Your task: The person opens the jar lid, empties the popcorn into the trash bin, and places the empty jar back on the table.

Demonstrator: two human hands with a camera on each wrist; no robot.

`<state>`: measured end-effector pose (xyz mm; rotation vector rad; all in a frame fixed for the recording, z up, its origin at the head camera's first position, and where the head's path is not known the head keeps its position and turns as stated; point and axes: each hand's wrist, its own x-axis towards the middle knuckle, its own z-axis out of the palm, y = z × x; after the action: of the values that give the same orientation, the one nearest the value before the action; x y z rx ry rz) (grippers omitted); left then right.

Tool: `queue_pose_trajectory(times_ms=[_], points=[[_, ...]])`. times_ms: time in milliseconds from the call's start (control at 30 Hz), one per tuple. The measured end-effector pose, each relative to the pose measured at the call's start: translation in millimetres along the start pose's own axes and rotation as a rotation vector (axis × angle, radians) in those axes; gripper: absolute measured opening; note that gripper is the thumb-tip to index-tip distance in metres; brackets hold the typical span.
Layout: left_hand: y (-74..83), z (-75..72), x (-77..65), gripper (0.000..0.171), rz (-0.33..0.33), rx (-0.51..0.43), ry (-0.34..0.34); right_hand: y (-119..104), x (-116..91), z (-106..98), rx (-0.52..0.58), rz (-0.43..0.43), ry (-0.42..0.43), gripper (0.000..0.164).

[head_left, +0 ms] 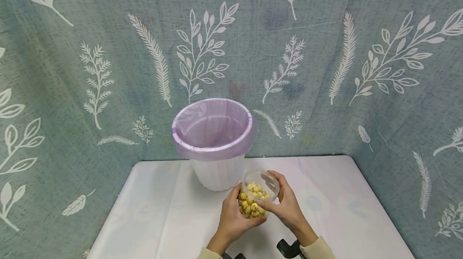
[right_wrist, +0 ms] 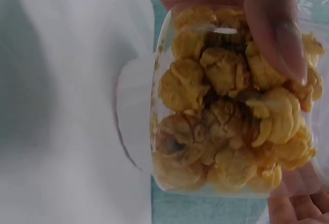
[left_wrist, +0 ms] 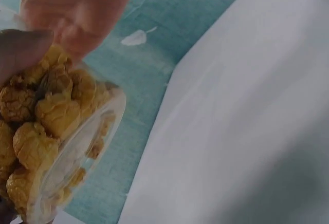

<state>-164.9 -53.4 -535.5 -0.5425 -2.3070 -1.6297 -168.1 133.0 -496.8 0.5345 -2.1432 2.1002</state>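
golden, knobbly popcorn (head_left: 249, 207) shows through a clear, smooth-walled cup (head_left: 267, 179), raised over the white table (head_left: 336, 210); left hand (head_left: 233, 216) grips its left side, right hand (head_left: 288, 208) its right, near the rim. beyond the grip, leftward, stands a white bin (head_left: 217, 174) with lilac liner (head_left: 213, 153).
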Motion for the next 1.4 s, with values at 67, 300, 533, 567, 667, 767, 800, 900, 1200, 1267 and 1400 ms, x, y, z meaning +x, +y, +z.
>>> queue_pose_trajectory(times_ms=[67, 300, 533, 567, 667, 767, 800, 900, 1200, 1267, 1400], points=[[0.5, -1.6, 1.2, 0.097, 0.008, -0.044, -0.018, 0, 0, -1, 0.007, -0.016, -0.005, 0.080], [2.9, -11.4, 4.9, 0.095, 0.028, -0.112, -0.100, -2, 2, -8, 0.082, -0.063, -0.100, 0.078], [3.4, -23.3, 6.5, 0.090, -0.001, -0.138, -0.253, -4, 3, -17, 0.201, -0.073, -0.244, 0.079], [3.3, -24.5, 6.8, 0.089, -0.007, -0.150, -0.275, -4, 3, -18, 0.211, -0.073, -0.259, 0.079], [2.4, -26.9, 7.0, 0.088, -0.014, -0.190, -0.322, -4, 3, -19, 0.233, -0.065, -0.291, 0.078], [1.0, -27.1, 6.6, 0.086, -0.014, -0.203, -0.327, -2, 3, -19, 0.241, -0.061, -0.294, 0.078], [0.4, -26.6, 6.3, 0.086, -0.012, -0.198, -0.316, -2, 3, -19, 0.240, -0.052, -0.288, 0.078], [-0.9, -23.3, 4.6, 0.088, -0.024, -0.170, -0.258, 1, 3, -16, 0.205, -0.031, -0.260, 0.080], [-2.5, -5.3, -4.1, 0.097, -0.066, -0.078, -0.090, 3, -1, -4, 0.078, 0.054, -0.114, 0.085], [-2.2, -3.2, -5.7, 0.098, -0.059, -0.052, -0.080, 3, -1, -2, 0.063, 0.064, -0.095, 0.084], [-1.4, -2.5, -6.8, 0.096, -0.040, -0.031, -0.079, 2, -1, -2, 0.052, 0.053, -0.088, 0.081]])
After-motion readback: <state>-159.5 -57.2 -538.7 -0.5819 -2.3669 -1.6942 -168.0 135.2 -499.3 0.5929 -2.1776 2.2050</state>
